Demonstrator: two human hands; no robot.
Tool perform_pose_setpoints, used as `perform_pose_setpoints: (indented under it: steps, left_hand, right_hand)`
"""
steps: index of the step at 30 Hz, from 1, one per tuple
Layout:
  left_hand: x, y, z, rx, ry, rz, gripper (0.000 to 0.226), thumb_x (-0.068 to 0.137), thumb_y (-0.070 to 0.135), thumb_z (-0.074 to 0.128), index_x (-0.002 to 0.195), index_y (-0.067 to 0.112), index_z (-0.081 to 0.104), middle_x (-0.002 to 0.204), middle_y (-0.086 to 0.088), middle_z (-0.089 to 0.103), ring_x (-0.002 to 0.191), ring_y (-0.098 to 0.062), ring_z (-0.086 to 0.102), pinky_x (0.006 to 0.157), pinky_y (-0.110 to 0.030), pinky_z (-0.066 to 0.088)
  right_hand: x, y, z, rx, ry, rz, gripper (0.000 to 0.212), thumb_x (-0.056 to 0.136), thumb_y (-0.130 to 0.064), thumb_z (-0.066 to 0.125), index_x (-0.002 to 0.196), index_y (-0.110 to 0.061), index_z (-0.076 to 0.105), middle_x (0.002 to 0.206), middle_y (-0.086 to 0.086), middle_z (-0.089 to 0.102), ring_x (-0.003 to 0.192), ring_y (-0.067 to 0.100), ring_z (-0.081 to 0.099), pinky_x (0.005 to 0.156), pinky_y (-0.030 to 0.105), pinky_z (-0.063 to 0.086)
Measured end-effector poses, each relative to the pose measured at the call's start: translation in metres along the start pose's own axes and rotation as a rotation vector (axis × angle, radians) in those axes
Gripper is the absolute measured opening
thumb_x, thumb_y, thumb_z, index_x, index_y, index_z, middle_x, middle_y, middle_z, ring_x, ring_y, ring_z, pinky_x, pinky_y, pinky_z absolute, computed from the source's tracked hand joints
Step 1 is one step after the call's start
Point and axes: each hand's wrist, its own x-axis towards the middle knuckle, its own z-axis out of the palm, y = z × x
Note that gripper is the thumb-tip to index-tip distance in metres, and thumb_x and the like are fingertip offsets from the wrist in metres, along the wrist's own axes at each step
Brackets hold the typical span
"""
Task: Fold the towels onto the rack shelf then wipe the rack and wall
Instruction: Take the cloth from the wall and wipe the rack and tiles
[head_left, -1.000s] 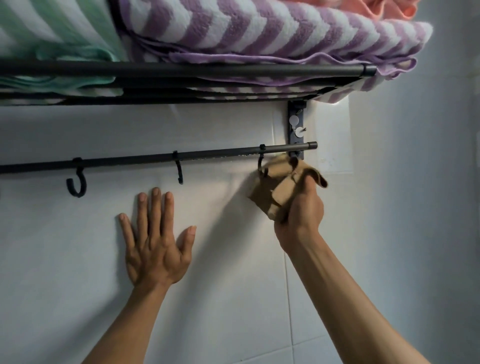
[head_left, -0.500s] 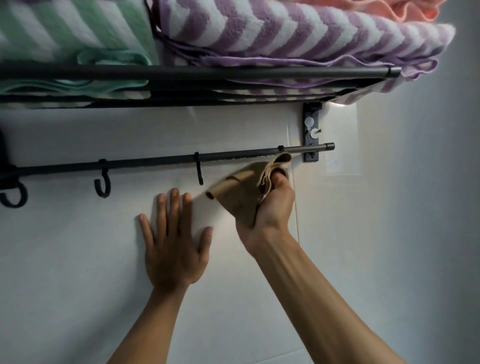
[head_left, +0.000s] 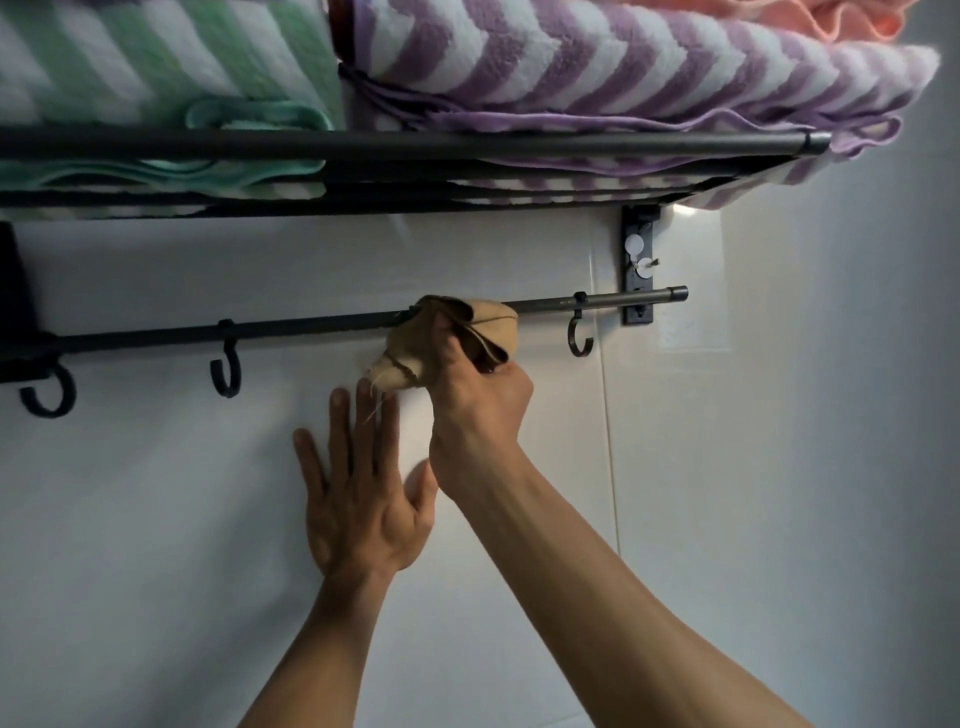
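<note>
A tan cloth (head_left: 457, 340) is bunched in the right hand (head_left: 480, 410), whose fingers are curled round it, and it is pressed against the lower black rail (head_left: 311, 327) of the rack, between two of the hooks. The left hand (head_left: 361, 499) is laid flat on the white tiled wall (head_left: 753, 467) just below, fingers straight and spread, nothing being held. On the rack shelf (head_left: 467, 148) above, a green striped towel (head_left: 156, 67) and a purple striped towel (head_left: 597, 73) are stacked folded side by side, with an orange towel (head_left: 805, 18) seen on top of the purple one.
</note>
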Motion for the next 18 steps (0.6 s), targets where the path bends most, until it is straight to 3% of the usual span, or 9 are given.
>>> perform_pose_setpoints:
  steps: [3, 6, 8, 11, 15, 18]
  left_hand:
    - [0.000, 0.001, -0.001, -0.021, -0.002, -0.022, 0.080, 0.097, 0.059, 0.028, 0.161, 0.014, 0.012, 0.169, -0.011, 0.005, 0.156, -0.032, 0.003, 0.122, -0.061, 0.002]
    - [0.000, 0.002, -0.002, -0.022, -0.004, -0.035, 0.081, 0.097, 0.060, 0.031, 0.161, 0.016, 0.009, 0.169, -0.010, 0.004, 0.156, -0.031, 0.002, 0.122, -0.062, 0.004]
    - [-0.001, 0.002, -0.003, -0.001, -0.001, -0.027, 0.081, 0.098, 0.060, 0.032, 0.161, 0.016, 0.010, 0.169, -0.010, 0.003, 0.156, -0.031, 0.002, 0.122, -0.062, 0.005]
    - [0.000, 0.001, -0.001, 0.002, -0.003, -0.031, 0.080, 0.098, 0.060, 0.029, 0.161, 0.015, 0.011, 0.169, -0.011, 0.004, 0.156, -0.031, 0.002, 0.122, -0.062, 0.005]
    - [-0.001, 0.002, -0.002, -0.027, -0.011, -0.024, 0.079, 0.098, 0.061, 0.017, 0.161, 0.013, 0.016, 0.168, -0.012, 0.006, 0.156, -0.031, 0.002, 0.122, -0.061, 0.002]
    - [0.000, 0.002, -0.002, -0.017, 0.000, -0.031, 0.078, 0.098, 0.060, 0.021, 0.161, 0.015, 0.014, 0.169, -0.011, 0.006, 0.156, -0.031, 0.002, 0.123, -0.060, 0.001]
  right_hand:
    - [0.005, -0.010, -0.011, 0.041, -0.004, -0.010, 0.018, 0.087, -0.004, 0.073, 0.072, -0.012, 0.068, 0.073, 0.004, 0.070, 0.078, 0.021, 0.066, 0.081, 0.041, 0.057]
    - [0.013, -0.030, -0.026, 0.158, 0.045, -0.043, 0.019, 0.089, 0.002, 0.069, 0.076, -0.011, 0.067, 0.067, -0.001, 0.071, 0.073, 0.017, 0.066, 0.074, 0.030, 0.055]
    - [0.017, -0.037, -0.034, 0.235, 0.054, -0.054, 0.015, 0.091, 0.002, 0.068, 0.083, -0.011, 0.067, 0.073, 0.001, 0.072, 0.075, 0.017, 0.069, 0.074, 0.029, 0.056]
    - [0.011, -0.028, -0.030, 0.169, 0.048, -0.021, 0.012, 0.090, 0.001, 0.069, 0.085, -0.009, 0.066, 0.081, 0.007, 0.072, 0.079, 0.021, 0.069, 0.072, 0.030, 0.056]
    - [-0.006, -0.012, -0.013, 0.084, -0.027, 0.001, 0.018, 0.086, 0.003, 0.071, 0.073, -0.009, 0.066, 0.066, 0.003, 0.065, 0.061, 0.014, 0.061, 0.053, 0.023, 0.051]
    - [-0.003, -0.018, -0.017, 0.052, -0.021, 0.001, 0.017, 0.091, -0.002, 0.068, 0.076, -0.011, 0.066, 0.066, 0.001, 0.066, 0.062, 0.013, 0.062, 0.053, 0.023, 0.051]
